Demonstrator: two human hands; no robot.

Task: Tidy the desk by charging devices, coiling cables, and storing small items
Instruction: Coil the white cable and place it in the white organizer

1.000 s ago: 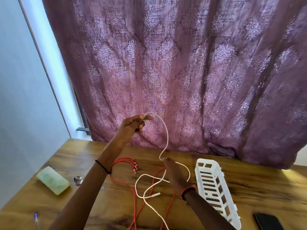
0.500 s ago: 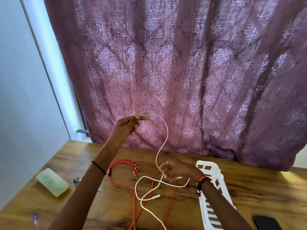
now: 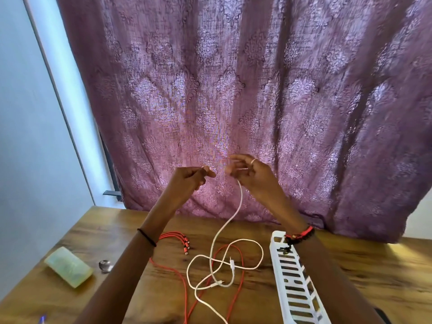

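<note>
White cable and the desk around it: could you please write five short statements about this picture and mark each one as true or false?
1. The left hand and the right hand are both raised above the desk, in front of the curtain. True.
2. The white cable hangs from the right hand down to the desk. True.
3. The left hand holds the red cable. False: the red cable lies on the desk.
4. The white basket lies on the left side of the desk. False: it lies on the right; the green case is on the left.
5. On the desk, the white cable crosses the red cable. True.
</note>
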